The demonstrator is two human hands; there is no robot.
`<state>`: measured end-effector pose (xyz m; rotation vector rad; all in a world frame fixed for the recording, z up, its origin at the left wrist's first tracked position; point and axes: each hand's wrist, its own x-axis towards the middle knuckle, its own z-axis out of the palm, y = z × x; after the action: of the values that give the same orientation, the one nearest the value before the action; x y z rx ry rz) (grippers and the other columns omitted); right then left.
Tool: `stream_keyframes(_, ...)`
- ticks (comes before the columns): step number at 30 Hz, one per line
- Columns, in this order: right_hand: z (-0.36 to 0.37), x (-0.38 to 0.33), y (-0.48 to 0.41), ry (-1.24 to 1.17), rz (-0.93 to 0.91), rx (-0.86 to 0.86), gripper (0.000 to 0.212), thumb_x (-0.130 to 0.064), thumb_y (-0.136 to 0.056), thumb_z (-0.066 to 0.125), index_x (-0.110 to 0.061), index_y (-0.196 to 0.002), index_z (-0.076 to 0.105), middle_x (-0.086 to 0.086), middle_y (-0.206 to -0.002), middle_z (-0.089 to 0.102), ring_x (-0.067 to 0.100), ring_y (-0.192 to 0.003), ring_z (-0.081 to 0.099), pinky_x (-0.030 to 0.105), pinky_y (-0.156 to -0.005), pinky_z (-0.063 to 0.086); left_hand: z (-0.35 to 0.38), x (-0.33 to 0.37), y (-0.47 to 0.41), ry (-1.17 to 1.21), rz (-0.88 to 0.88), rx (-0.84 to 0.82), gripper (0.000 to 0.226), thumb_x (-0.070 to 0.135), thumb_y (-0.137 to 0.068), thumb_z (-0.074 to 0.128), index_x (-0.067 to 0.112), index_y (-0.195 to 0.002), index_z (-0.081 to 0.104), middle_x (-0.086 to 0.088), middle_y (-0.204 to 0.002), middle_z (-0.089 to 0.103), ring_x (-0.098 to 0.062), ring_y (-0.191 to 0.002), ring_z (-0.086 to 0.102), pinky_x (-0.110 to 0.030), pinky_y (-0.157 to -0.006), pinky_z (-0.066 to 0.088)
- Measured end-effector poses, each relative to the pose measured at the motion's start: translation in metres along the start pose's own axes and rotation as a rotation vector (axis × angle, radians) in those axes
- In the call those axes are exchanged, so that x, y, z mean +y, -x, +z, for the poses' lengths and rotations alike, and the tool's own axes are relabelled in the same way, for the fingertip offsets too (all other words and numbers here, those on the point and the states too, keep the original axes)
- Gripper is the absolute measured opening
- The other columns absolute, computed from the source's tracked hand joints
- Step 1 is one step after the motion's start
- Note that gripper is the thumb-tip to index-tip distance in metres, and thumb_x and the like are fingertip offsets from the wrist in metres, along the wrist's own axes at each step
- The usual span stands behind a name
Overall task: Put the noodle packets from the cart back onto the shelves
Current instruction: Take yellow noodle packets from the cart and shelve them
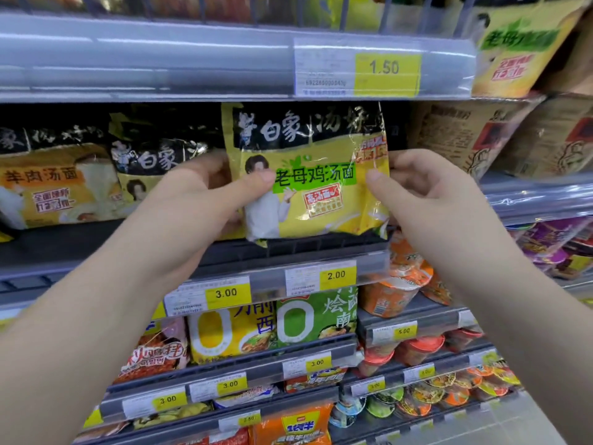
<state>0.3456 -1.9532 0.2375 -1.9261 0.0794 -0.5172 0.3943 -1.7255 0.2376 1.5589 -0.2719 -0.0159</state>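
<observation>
Both hands are clamping onto the yellow noodle packet [314, 175] right now, one on each side edge. On my feed the left hand [205, 184] is pinching it with the thumb [260, 181] pressing across the front and the other fingers tucking behind. The right hand [426, 187] is doing the same on the opposite edge, its thumb [375, 176] lying on the front.

The packet is standing upright and facing me at the front of the middle shelf [321, 248]. Its bottom edge is sitting right at the black lip. I can't tell whether it's actually resting there or hanging just above.

Just left of it, a matching yellow packet [150, 168] is peeking out behind the left hand. An orange-label packet [54, 187] is sitting further left on the same shelf. Brown packets [465, 136] are stacking up in the bay to the right.

Under the held packet a 2.00 price tag [336, 275] is showing on the rail, with a 3.00 tag [226, 293] beside it. A 1.50 tag [384, 67] is sitting on the rail above.

Lower down, a yellow packet [221, 332] and a green packet [314, 319] are standing side by side. Orange cup noodles [401, 284] are lying tilted to their right.
</observation>
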Motion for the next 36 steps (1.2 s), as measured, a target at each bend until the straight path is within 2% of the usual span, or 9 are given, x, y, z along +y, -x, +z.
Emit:
stream_keyframes(4, -0.001, 0.010, -0.006, -0.025, 0.025, 0.068, 0.018, -0.026, -0.094, 0.075, -0.028, -0.112, 0.069, -0.007, -0.098, 0.079, 0.009, -0.086, 0.076, 0.038, -0.081, 0.063, 0.018, -0.007, -0.010, -0.209, 0.118, 0.225, 0.032, 0.028, -0.086, 0.081, 0.018, -0.112, 0.064, 0.004, -0.094, 0.079, -0.019, -0.090, 0.077, -0.036, -0.072, 0.064)
stream_keyframes(7, 0.001, 0.013, -0.008, 0.004, -0.004, 0.100, 0.019, -0.022, -0.093, 0.075, -0.032, -0.107, 0.066, -0.007, -0.096, 0.078, 0.007, -0.083, 0.077, 0.042, -0.084, 0.063, 0.025, -0.010, -0.013, -0.384, 0.246, 0.311, 0.034, 0.033, -0.087, 0.081, 0.022, -0.108, 0.057, 0.008, -0.091, 0.074, -0.013, -0.086, 0.073, -0.043, -0.080, 0.061)
stream_keyframes(10, 0.004, 0.012, -0.010, 0.085, -0.060, 0.137, 0.021, -0.023, -0.093, 0.072, -0.037, -0.105, 0.061, -0.013, -0.091, 0.075, -0.001, -0.077, 0.073, 0.029, -0.075, 0.061, 0.025, -0.014, -0.018, -0.566, 0.325, 0.367, 0.029, 0.036, -0.088, 0.078, 0.029, -0.105, 0.055, 0.010, -0.098, 0.070, -0.013, -0.090, 0.068, -0.037, -0.084, 0.057)
stream_keyframes(14, 0.008, 0.010, -0.010, 0.142, -0.074, 0.119, 0.025, -0.025, -0.094, 0.068, -0.037, -0.113, 0.057, -0.024, -0.091, 0.068, -0.009, -0.079, 0.068, 0.006, -0.065, 0.050, 0.024, -0.020, -0.018, -0.722, 0.352, 0.358, 0.027, 0.035, -0.093, 0.071, 0.026, -0.118, 0.064, -0.003, -0.115, 0.065, -0.005, -0.090, 0.063, -0.007, -0.079, 0.042)
stream_keyframes(18, 0.013, 0.010, -0.008, 0.177, -0.079, 0.082, 0.028, -0.025, -0.096, 0.065, -0.036, -0.119, 0.055, -0.029, -0.095, 0.065, -0.006, -0.087, 0.068, 0.006, -0.072, 0.049, 0.028, -0.023, -0.015, -0.765, 0.322, 0.313, 0.034, 0.029, -0.096, 0.065, 0.022, -0.129, 0.063, -0.005, -0.117, 0.066, -0.014, -0.096, 0.068, -0.028, -0.094, 0.051)
stream_keyframes(21, 0.018, 0.012, -0.009, 0.208, -0.065, 0.052, 0.029, -0.027, -0.097, 0.065, -0.032, -0.123, 0.053, -0.025, -0.097, 0.065, 0.003, -0.095, 0.068, 0.027, -0.085, 0.054, 0.033, -0.023, -0.013, -0.787, 0.298, 0.275, 0.043, 0.025, -0.094, 0.064, 0.022, -0.137, 0.060, -0.004, -0.123, 0.065, -0.017, -0.100, 0.069, -0.035, -0.099, 0.054)
stream_keyframes(24, 0.018, 0.013, -0.008, 0.255, -0.050, 0.033, 0.032, -0.030, -0.097, 0.064, -0.028, -0.127, 0.052, -0.022, -0.096, 0.065, 0.010, -0.097, 0.066, 0.036, -0.087, 0.054, 0.034, -0.022, -0.008, -0.787, 0.280, 0.255, 0.061, 0.020, -0.093, 0.067, 0.022, -0.150, 0.047, 0.001, -0.125, 0.062, -0.014, -0.108, 0.065, -0.037, -0.101, 0.055)
stream_keyframes(32, 0.015, 0.011, -0.003, 0.448, -0.026, -0.115, 0.035, -0.035, -0.101, 0.058, -0.016, -0.127, 0.046, 0.002, -0.113, 0.066, 0.023, -0.101, 0.064, 0.046, -0.089, 0.055, 0.038, -0.021, 0.004, -0.810, 0.253, 0.154, 0.051, 0.023, -0.095, 0.067, 0.022, -0.144, 0.052, 0.011, -0.119, 0.060, -0.010, -0.108, 0.065, -0.032, -0.098, 0.055)
stream_keyframes(36, 0.015, 0.006, -0.003, 0.557, -0.023, -0.181, 0.042, -0.037, -0.101, 0.056, -0.013, -0.133, 0.043, 0.002, -0.102, 0.062, 0.021, -0.091, 0.060, 0.038, -0.068, 0.044, 0.036, -0.018, 0.007, -0.806, 0.222, 0.147, 0.054, 0.028, -0.096, 0.064, 0.024, -0.148, 0.049, 0.010, -0.131, 0.059, -0.006, -0.111, 0.064, -0.028, -0.101, 0.052)
